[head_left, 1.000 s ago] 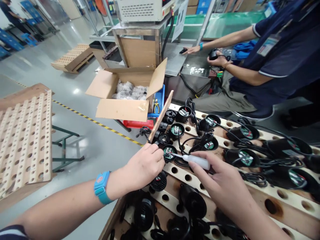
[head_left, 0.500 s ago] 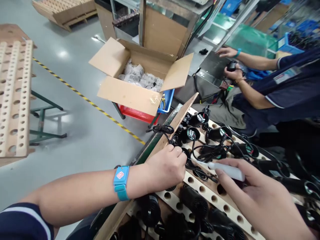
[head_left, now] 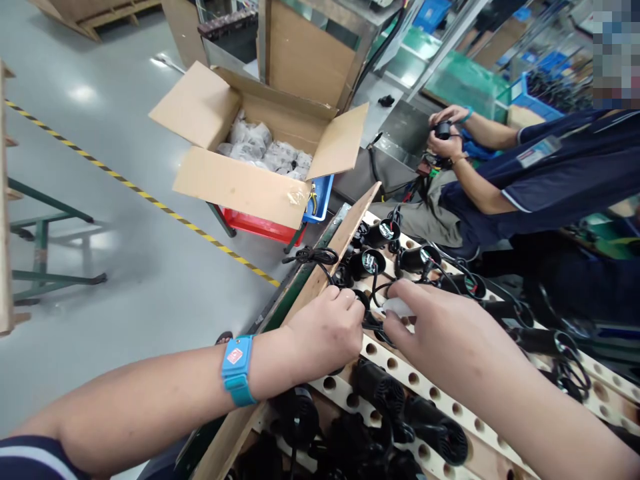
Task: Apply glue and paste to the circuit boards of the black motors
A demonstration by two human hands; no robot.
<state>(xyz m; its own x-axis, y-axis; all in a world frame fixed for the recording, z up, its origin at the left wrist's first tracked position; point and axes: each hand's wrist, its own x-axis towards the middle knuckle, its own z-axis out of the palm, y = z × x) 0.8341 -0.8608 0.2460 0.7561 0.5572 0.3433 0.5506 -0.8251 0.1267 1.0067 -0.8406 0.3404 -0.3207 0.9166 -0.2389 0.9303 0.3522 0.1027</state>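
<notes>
Holding white bottle (head_left: 399,307) in fingers of right hand (head_left: 450,327), clenching fingers of left hand (head_left: 323,332), with contents hidden, beside black housing (head_left: 363,300) on drilled wooden rack (head_left: 403,371).

A: Bottle (head_left: 399,307)?
B: Smooth pale plastic.
A: Rack (head_left: 403,371)?
B: Bare wood, matt.
A: Black cases (head_left: 375,383)?
B: Slight sheen; plastic or coated metal, can't tell.
A: Carton (head_left: 240,190)?
B: Matt cardboard. Bags (head_left: 253,140) inside, crinkly clear plastic.
A: Floor (head_left: 125,280)?
B: Smooth, glossy. Red tray (head_left: 260,228), smooth plastic. Wristband (head_left: 239,383), clothlike strap.
</notes>
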